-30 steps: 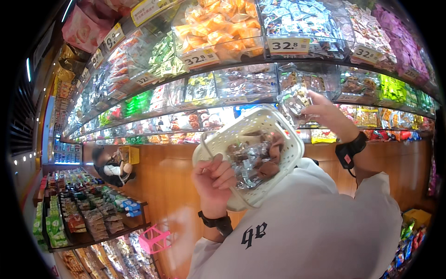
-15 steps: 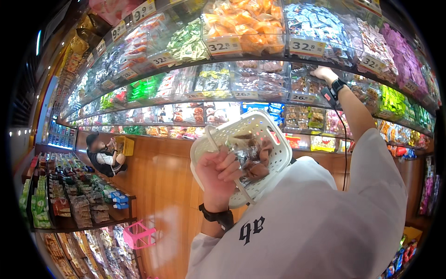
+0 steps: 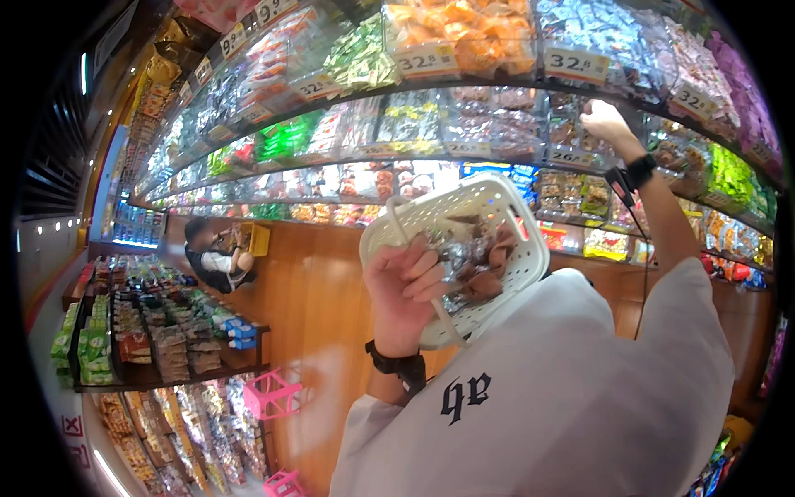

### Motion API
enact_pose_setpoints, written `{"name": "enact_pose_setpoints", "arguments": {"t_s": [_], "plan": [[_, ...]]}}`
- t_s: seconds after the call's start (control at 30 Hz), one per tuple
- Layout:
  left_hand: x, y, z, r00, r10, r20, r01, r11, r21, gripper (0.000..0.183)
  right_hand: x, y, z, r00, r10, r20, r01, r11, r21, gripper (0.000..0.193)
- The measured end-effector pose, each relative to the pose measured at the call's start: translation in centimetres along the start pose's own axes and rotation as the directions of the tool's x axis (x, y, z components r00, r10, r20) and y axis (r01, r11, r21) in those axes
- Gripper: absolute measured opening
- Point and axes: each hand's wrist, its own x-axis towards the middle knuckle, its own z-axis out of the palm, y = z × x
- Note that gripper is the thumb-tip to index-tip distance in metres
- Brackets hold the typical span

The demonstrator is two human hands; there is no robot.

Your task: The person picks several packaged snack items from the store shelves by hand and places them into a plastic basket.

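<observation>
Overhead, the left hand (image 3: 406,286) is clenched round the thin handle of a white perforated plastic shopping basket (image 3: 464,248), holding it up near the camera in front of the person's white sleeve. One such basket is held; two pink baskets (image 3: 269,396) sit on the wooden floor lower down. Inside the white basket lies a heap of small wrapped sweets (image 3: 472,261) in silvery and brown foil, too jumbled to count.

The basket looks light and fairly stiff, though its slotted walls would probably flex under a squeeze, so the handle or the solid rim seems the sound place to grip. The sweets are likely light, crinkly and slippery in their wrappers, and may spill if the basket tips further.

The right hand (image 3: 604,120) reaches far up to a clear bin of dark wrapped sweets (image 3: 580,124) on the upper shelf; its fingers press among the packets, but whether they have closed on one cannot be told. A black wristband sits on each wrist, two in all. One other person crouches at the far left by a yellow box.
</observation>
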Motion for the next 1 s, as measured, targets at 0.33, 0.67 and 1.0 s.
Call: {"name": "enact_pose_setpoints", "arguments": {"t_s": [0.33,0.67,1.0], "plan": [[3.2,-1.5,1.8,0.994,-0.111,-0.013,0.111,0.993,0.036,0.023,-14.6,-13.2,9.3,0.783,-0.567,0.257,0.505,0.82,0.27,0.049],[3.0,0.6,2.1,0.996,-0.077,-0.052,0.078,0.997,0.026,0.023,-14.5,-13.9,4.6,0.736,-0.677,-0.02,0.524,0.551,0.65,0.027],[2.3,6.7,-3.8,1.0,-0.022,0.021,0.022,0.999,-0.026,0.023,-9.8,-7.6,-5.5,0.942,-0.336,0.021,0.259,0.761,0.595,0.03]]}}
